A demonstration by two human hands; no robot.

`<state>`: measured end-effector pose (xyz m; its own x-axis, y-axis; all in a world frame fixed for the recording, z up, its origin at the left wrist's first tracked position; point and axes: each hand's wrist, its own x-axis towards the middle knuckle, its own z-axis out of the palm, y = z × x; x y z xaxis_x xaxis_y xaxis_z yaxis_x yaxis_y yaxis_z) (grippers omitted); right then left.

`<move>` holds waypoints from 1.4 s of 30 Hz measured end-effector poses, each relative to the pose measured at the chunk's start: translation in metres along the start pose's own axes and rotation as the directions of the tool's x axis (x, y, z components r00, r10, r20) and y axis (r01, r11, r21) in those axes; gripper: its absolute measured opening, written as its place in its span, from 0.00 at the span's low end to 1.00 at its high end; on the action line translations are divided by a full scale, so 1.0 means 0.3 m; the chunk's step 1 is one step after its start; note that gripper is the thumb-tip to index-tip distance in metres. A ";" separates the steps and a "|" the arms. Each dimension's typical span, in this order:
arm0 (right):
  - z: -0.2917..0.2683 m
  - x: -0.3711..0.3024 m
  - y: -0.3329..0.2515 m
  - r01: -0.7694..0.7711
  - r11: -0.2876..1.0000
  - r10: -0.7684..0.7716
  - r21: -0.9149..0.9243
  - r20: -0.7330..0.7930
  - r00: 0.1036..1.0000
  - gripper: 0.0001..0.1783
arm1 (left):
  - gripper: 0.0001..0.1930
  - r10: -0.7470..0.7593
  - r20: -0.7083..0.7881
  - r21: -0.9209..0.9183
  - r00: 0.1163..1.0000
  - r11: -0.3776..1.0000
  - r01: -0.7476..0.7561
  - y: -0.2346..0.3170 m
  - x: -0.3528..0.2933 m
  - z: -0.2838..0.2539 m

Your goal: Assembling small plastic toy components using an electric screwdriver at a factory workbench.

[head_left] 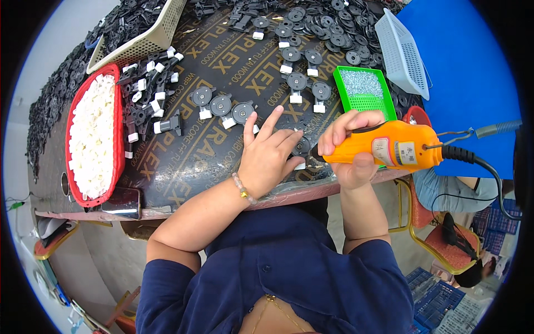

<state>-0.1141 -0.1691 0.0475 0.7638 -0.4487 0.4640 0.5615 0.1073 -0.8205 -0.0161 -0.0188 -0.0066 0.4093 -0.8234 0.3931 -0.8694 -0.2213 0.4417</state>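
My right hand [353, 146] is wrapped round an orange electric screwdriver [397, 146], held nearly level with its dark tip to the left. That tip is by a small black round part with a white end piece [301, 147] near the table's front edge. My left hand [266, 157] has its thumb and index finger round this part, partly covering it; the other visible fingers are stretched out. Beyond those fingers stands a row of similar black disc parts [221, 105] with white ends. More of them [297, 82] lie farther back.
At left, a red basket [118, 139] holds white pieces, beside black parts with white ends [150, 92]. A green tray [361, 103] of small metal pieces, a red bowl [417, 116] and a pale basket [401, 54] are at right. Black parts [334, 33] heap at the back.
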 end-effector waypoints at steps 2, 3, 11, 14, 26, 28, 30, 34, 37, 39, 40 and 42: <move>0.011 0.001 0.005 -0.009 1.000 0.009 0.013 0.007 1.000 0.33 | 0.28 -0.003 0.004 0.007 1.000 1.000 0.002 0.001 0.002 0.001; 0.017 0.002 0.005 -0.019 1.000 0.019 -0.003 0.029 0.999 0.32 | 0.28 -0.004 0.007 0.013 1.000 1.000 0.004 0.002 0.003 0.000; 0.049 0.008 0.021 0.011 0.999 -0.010 -0.038 0.029 1.000 0.31 | 0.26 0.006 -0.024 0.026 1.000 1.000 -0.005 0.009 0.004 -0.004; 0.012 0.009 0.018 0.029 1.000 -0.029 0.002 0.029 0.999 0.31 | 0.25 -0.002 0.020 0.023 1.000 1.000 0.002 0.004 -0.001 -0.035; -0.171 0.018 -0.155 0.270 0.949 -0.290 -0.161 -0.121 0.949 0.32 | 0.27 -0.024 -0.046 0.220 0.999 0.975 0.033 -0.184 0.243 -0.190; -0.168 0.035 -0.154 0.289 0.945 -0.308 -0.151 -0.125 0.943 0.31 | 0.23 0.076 -0.114 0.228 0.991 0.972 -0.048 -0.185 0.325 -0.107; -0.177 0.055 -0.149 0.317 0.931 -0.341 -0.181 -0.122 0.932 0.29 | 0.18 0.128 0.008 0.197 0.992 0.972 -0.127 -0.199 0.386 -0.043; -0.294 0.085 -0.173 0.302 0.908 -0.357 -0.289 -0.158 0.921 0.27 | 0.10 0.079 0.131 0.145 0.988 0.985 -0.098 -0.188 0.389 0.003; -0.422 0.110 -0.168 0.222 0.923 -0.309 -0.316 -0.262 0.914 0.22 | 0.10 0.128 0.106 0.094 0.986 0.986 -0.138 -0.155 0.287 -0.041; -0.472 0.126 -0.156 0.167 0.925 -0.282 -0.340 -0.324 0.903 0.19 | 0.14 0.149 0.150 0.075 0.977 0.984 -0.162 -0.108 0.203 -0.088; -0.498 0.132 -0.150 0.162 0.914 -0.292 -0.372 -0.324 0.900 0.17 | 0.15 0.138 0.187 0.071 0.973 0.986 -0.153 -0.076 0.164 -0.110; -0.513 0.144 -0.128 0.143 0.920 -0.279 -0.364 -0.355 0.892 0.15 | 0.18 0.146 0.165 0.091 0.976 0.983 -0.162 -0.045 0.087 -0.121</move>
<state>-0.1516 -0.3291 0.0478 0.4116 -0.7453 0.5245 0.5105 -0.2882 -0.8101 0.0163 -0.0183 0.0269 0.2271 -0.9215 0.3149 -0.9458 -0.1317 0.2967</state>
